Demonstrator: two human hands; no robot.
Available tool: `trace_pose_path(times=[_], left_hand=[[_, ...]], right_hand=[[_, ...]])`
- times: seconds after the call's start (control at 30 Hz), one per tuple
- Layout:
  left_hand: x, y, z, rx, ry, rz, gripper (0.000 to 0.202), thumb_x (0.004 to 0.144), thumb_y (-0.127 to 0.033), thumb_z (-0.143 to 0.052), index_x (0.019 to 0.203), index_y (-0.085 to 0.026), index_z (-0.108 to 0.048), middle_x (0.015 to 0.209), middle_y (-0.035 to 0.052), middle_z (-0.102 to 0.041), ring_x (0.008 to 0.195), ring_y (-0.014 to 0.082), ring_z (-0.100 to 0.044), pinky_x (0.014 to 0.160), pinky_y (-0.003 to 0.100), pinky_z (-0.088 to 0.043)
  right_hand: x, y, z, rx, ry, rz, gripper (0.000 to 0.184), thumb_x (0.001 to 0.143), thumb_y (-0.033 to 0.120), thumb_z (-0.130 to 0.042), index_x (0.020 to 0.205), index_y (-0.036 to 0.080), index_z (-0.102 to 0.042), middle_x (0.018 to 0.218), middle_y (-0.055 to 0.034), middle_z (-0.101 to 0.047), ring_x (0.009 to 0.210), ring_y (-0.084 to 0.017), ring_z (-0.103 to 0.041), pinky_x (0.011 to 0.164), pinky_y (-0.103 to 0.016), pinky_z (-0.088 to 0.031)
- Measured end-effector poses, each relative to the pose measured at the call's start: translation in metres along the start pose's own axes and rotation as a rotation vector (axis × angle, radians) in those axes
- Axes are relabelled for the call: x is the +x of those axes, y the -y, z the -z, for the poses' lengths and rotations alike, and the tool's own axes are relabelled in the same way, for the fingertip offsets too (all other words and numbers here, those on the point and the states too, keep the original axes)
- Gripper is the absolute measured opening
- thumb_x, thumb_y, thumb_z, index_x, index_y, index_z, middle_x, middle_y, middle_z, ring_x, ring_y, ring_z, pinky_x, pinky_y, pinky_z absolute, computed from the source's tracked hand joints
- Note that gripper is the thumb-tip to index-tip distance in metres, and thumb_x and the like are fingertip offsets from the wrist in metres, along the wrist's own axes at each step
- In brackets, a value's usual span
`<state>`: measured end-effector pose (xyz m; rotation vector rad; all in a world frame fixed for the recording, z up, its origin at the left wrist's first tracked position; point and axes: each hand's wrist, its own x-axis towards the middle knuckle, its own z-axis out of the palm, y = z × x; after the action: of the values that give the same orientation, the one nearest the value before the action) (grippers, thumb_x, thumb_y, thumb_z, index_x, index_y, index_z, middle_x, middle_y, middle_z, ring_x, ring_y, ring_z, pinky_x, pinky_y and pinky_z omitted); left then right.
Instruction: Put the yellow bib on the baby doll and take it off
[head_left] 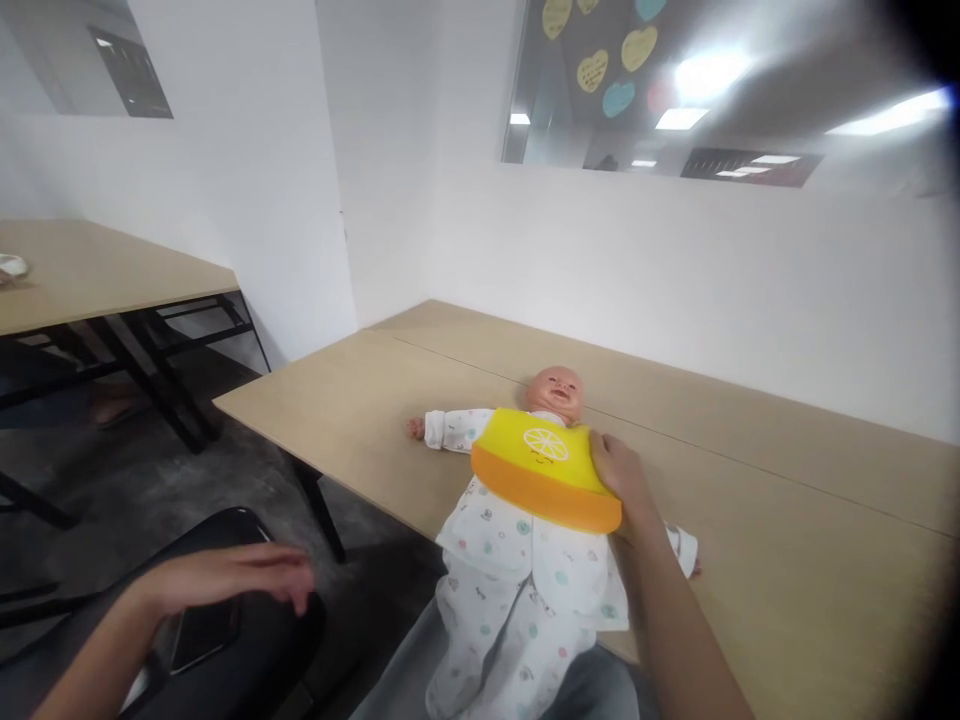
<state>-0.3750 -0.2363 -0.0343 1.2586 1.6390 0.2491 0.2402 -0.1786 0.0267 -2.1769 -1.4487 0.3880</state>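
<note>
A baby doll (556, 390) lies on its back on the wooden table (352, 400), in white patterned clothes (495, 545), its legs hanging towards my lap. Across its chest is a yellow silicone bib (517, 432) with an orange pocket and a white citrus-slice print. My right hand (619, 468) is closed on the bib's side edge near the doll's shoulder; its fingertips are partly hidden. Away to the left, my left hand (247, 578) hovers over a black chair (277, 640), holding nothing, its fingers loosely stretched out. A dark phone (206, 635) lies on that chair below the wrist.
My legs (409, 665) are under the doll at the table's front edge. Another table (112, 270) stands to the left, with a person's foot (112, 405) beneath it. A white wall (675, 270) with a window (637, 100) bearing heart-shaped notes rises behind.
</note>
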Motion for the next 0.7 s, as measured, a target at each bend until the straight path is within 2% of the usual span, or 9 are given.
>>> trace_pose_path(times=[0.07, 0.1, 0.17, 0.27, 0.33, 0.43, 0.5, 0.63, 0.7], left_hand=[[-0.041, -0.071, -0.001, -0.078, 0.484, -0.193, 0.059, 0.055, -0.068, -0.081, 0.094, -0.024, -0.082, 0.09, 0.0054, -0.077, 0.101, 0.036, -0.066, 0.094, 0.047, -0.051], [-0.055, -0.109, -0.005, -0.081, 0.616, -0.23, 0.067, 0.051, -0.072, -0.082, 0.094, -0.021, -0.083, 0.089, 0.0086, -0.077, 0.099, 0.0374, -0.067, 0.096, 0.049, -0.051], [-0.066, -0.183, -0.022, 0.011, 0.741, -0.484, 0.066, 0.069, -0.071, -0.075, 0.105, -0.016, -0.08, 0.097, 0.0126, -0.078, 0.098, 0.0335, -0.069, 0.099, 0.046, -0.051], [-0.034, -0.271, -0.06, 0.156, 0.506, -0.797, 0.049, 0.088, -0.061, -0.063, 0.104, -0.017, -0.077, 0.104, 0.0115, -0.076, 0.102, 0.025, -0.068, 0.097, 0.035, -0.051], [0.008, -0.311, -0.089, 0.079, 0.25, -0.857, 0.045, 0.089, -0.058, -0.06, 0.096, -0.016, -0.075, 0.107, 0.0119, -0.075, 0.1, 0.022, -0.068, 0.092, 0.031, -0.051], [0.075, -0.347, -0.124, -0.104, 0.047, -0.836, 0.041, 0.092, -0.049, -0.054, 0.101, -0.013, -0.072, 0.116, 0.0151, -0.074, 0.104, 0.0202, -0.068, 0.088, 0.027, -0.051], [0.108, -0.361, -0.141, 0.026, -0.044, -0.832, 0.038, 0.093, -0.044, -0.051, 0.097, -0.012, -0.072, 0.11, 0.0158, -0.075, 0.098, 0.0195, -0.068, 0.085, 0.027, -0.049], [0.142, -0.366, -0.16, 0.34, -0.125, -0.808, 0.041, 0.093, -0.048, -0.06, 0.074, -0.014, -0.07, 0.091, 0.021, -0.075, 0.097, 0.0265, -0.07, 0.084, 0.032, -0.047], [0.148, -0.361, -0.166, 0.303, -0.134, -0.829, 0.039, 0.093, -0.049, -0.066, 0.081, -0.013, -0.072, 0.096, 0.0202, -0.074, 0.104, 0.0272, -0.07, 0.089, 0.034, -0.05]], right_hand=[[0.002, -0.001, -0.001, -0.013, 0.007, -0.004, 0.058, 0.105, 0.05, -0.025, 0.1, 0.014, -0.07, 0.113, -0.0191, -0.072, 0.098, -0.026, -0.067, 0.076, -0.03, -0.041], [0.002, -0.001, -0.001, -0.012, 0.004, -0.004, 0.057, 0.105, 0.049, -0.025, 0.099, 0.014, -0.069, 0.113, -0.0189, -0.072, 0.099, -0.026, -0.067, 0.076, -0.03, -0.04], [0.003, 0.0, -0.002, 0.009, -0.01, 0.007, 0.056, 0.105, 0.049, -0.026, 0.098, 0.014, -0.069, 0.113, -0.0181, -0.073, 0.098, -0.025, -0.067, 0.075, -0.029, -0.04], [0.002, 0.004, -0.004, 0.015, -0.026, 0.013, 0.054, 0.106, 0.047, -0.027, 0.101, 0.014, -0.069, 0.115, -0.018, -0.072, 0.099, -0.023, -0.068, 0.074, -0.028, -0.039], [0.002, 0.008, -0.005, -0.022, -0.035, 0.001, 0.052, 0.107, 0.044, -0.028, 0.103, 0.013, -0.069, 0.116, -0.019, -0.072, 0.102, -0.024, -0.068, 0.075, -0.028, -0.039], [0.003, 0.013, -0.005, -0.038, -0.044, -0.012, 0.049, 0.108, 0.043, -0.029, 0.104, 0.013, -0.068, 0.115, -0.0182, -0.072, 0.106, -0.025, -0.067, 0.078, -0.029, -0.038], [0.004, 0.014, -0.005, -0.021, -0.046, -0.013, 0.047, 0.108, 0.043, -0.03, 0.103, 0.014, -0.067, 0.114, -0.0175, -0.072, 0.106, -0.025, -0.067, 0.079, -0.028, -0.038], [0.005, 0.014, -0.006, -0.001, -0.045, -0.02, 0.047, 0.107, 0.042, -0.03, 0.101, 0.014, -0.067, 0.113, -0.017, -0.071, 0.102, -0.023, -0.067, 0.076, -0.028, -0.037], [0.005, 0.014, -0.005, -0.007, -0.04, -0.024, 0.047, 0.107, 0.043, -0.031, 0.102, 0.014, -0.067, 0.113, -0.0166, -0.072, 0.102, -0.023, -0.067, 0.075, -0.027, -0.037]])
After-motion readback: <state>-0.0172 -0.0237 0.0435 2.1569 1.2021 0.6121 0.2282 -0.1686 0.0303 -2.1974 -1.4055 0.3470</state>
